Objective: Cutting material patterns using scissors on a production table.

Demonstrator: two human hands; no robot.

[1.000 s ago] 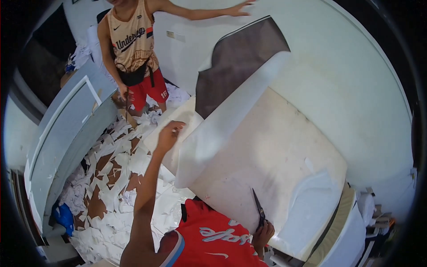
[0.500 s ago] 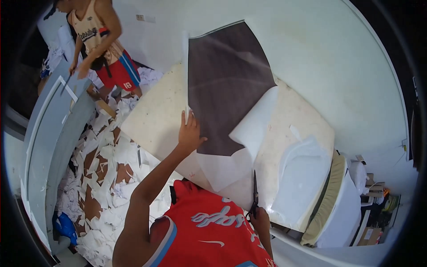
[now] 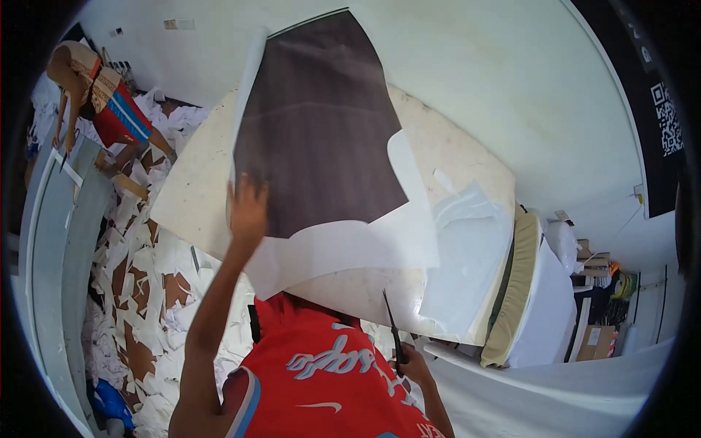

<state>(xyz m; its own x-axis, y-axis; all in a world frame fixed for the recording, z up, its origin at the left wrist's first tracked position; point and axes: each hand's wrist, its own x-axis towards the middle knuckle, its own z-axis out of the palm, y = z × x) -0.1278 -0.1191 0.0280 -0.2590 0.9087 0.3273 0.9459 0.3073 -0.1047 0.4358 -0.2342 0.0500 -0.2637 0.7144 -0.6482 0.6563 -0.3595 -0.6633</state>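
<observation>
My left hand (image 3: 248, 209) is raised with fingers spread, pressed flat against a large leaning panel (image 3: 453, 164) at the edge of its dark brown face (image 3: 318, 124). A loose white sheet (image 3: 343, 248) peels off the panel and hangs just below that hand. Low on the right, my right hand (image 3: 414, 363) is closed round a thin dark-bladed knife (image 3: 391, 325), point up, close to the panel's lower edge. My red jersey (image 3: 328, 379) fills the bottom middle.
Torn white paper scraps (image 3: 146, 292) cover the brown floor at left. A grey door panel (image 3: 55, 248) lies along the left side. Another person (image 3: 102, 95) in red shorts bends over at top left. A mattress (image 3: 522, 292) and boxes (image 3: 595, 339) stand at right.
My left hand has slid higher up the panel. More of the dark brown face shows as the white sheet hangs away. The other person now sits further toward the top left corner.
</observation>
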